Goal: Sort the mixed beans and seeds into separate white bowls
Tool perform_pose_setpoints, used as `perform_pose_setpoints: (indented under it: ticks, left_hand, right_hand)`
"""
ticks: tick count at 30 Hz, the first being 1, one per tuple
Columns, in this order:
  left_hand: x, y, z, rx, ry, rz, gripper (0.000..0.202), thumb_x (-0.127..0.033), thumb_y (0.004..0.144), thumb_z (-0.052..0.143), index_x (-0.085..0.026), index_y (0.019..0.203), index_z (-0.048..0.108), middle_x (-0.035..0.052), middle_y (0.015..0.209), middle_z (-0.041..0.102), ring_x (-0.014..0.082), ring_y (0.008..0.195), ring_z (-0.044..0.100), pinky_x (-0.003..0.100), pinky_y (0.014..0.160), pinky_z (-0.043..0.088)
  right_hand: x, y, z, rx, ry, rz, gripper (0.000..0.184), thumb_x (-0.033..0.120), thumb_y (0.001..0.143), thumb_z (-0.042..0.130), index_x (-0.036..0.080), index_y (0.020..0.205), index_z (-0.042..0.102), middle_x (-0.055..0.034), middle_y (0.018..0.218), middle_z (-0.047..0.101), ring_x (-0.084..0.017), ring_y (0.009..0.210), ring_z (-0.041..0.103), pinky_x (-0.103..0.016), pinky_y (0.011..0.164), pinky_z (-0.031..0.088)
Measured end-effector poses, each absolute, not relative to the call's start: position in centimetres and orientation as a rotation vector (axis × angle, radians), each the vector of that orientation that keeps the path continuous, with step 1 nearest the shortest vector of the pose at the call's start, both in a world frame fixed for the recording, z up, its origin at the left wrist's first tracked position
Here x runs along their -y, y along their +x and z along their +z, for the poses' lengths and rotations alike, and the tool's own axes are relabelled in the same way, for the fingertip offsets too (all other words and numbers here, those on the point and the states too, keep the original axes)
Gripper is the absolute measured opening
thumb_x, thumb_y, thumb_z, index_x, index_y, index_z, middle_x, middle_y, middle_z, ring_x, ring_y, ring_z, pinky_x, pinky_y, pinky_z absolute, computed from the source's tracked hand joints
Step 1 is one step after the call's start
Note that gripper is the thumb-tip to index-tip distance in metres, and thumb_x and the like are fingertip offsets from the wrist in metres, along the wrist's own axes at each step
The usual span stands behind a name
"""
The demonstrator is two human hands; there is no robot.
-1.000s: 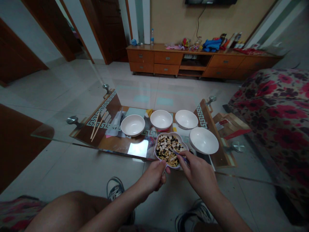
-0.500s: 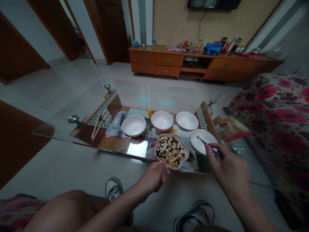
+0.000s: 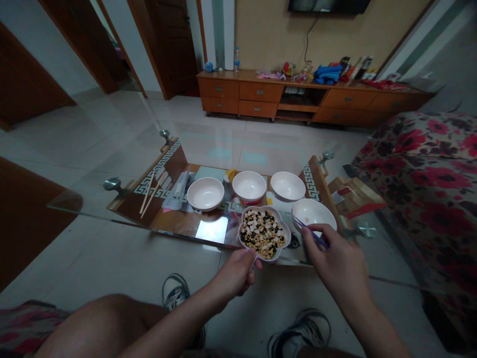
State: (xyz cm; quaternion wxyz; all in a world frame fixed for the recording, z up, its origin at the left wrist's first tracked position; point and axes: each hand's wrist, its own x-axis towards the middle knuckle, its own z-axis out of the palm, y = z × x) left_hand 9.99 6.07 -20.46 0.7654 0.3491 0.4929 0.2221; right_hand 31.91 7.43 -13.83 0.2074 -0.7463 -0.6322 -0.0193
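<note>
Head view. Left grip (image 3: 240, 272): closed on the handle of one dish (image 3: 276, 213), which lies just ahead and to its right, over the near edge of the worktop (image 3: 69, 202); contact with the glass we cannot tell. Right grip (image 3: 337, 251): pinching blue tweezers (image 3: 319, 240), tips at the left rim of the right bowl (image 3: 321, 214), just beyond that grip. Inside that bowl: one pale bit (image 3: 307, 219).

Risks, as we judge: a dip of the left grip may tilt the dish and spill; a loose or uneven pinch may drop a piece; right knuckles may nudge the bowl.

Dish, appearance: flower-shaped, pale, well filled; whitish nuts (image 3: 260, 217) among black and yellow beans (image 3: 257, 242).
</note>
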Motion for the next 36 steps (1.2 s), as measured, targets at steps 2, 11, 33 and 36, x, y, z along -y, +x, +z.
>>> perform_pose_setpoints:
  ticks: [2,11,33,36]
  left_hand:
    - [-6.1,10.0,-20.5,-1.071,0.755,0.486,0.046,-0.063,0.091,0.034,-0.021,0.085,0.051,-0.0091,0.042,0.038,0.0064,0.032,0.020,0.019,0.035,0.013]
    - [-6.1,10.0,-20.9,-1.060,0.764,0.505,0.050,-0.068,0.089,0.036,-0.021,0.085,0.051,-0.0089,0.042,0.039,0.0067,0.031,0.020,0.019,0.035,0.014]
    - [-5.7,10.2,-22.1,-1.048,0.754,0.492,0.048,-0.066,0.090,0.034,-0.022,0.085,0.051,-0.0088,0.041,0.039,0.0074,0.030,0.019,0.019,0.033,0.015]
    - [-5.7,10.2,-21.7,-1.048,0.762,0.501,0.049,-0.067,0.090,0.035,-0.021,0.084,0.051,-0.0087,0.041,0.039,0.0074,0.030,0.019,0.019,0.033,0.014]
  right_hand:
    - [-7.3,31.3,-14.2,1.823,-2.039,-0.004,0.035,0.051,0.089,0.051,0.024,0.092,0.071,-0.0043,0.067,0.072,-0.021,0.058,0.067,-0.026,0.050,0.036]
    - [-7.0,30.3,-15.0,2.010,-1.993,0.125,0.026,0.047,0.090,0.052,0.026,0.092,0.068,-0.0013,0.069,0.072,-0.020,0.059,0.069,-0.026,0.047,0.034]
    - [-6.9,29.9,-16.1,2.225,-1.745,-0.015,0.021,0.036,0.097,0.047,0.025,0.098,0.065,0.0000,0.082,0.076,-0.019,0.066,0.073,-0.026,0.048,0.042]
    - [-6.9,29.9,-16.1,2.233,-1.738,-0.024,0.021,0.036,0.097,0.048,0.025,0.099,0.065,0.0007,0.084,0.076,-0.019,0.067,0.073,-0.026,0.048,0.042]
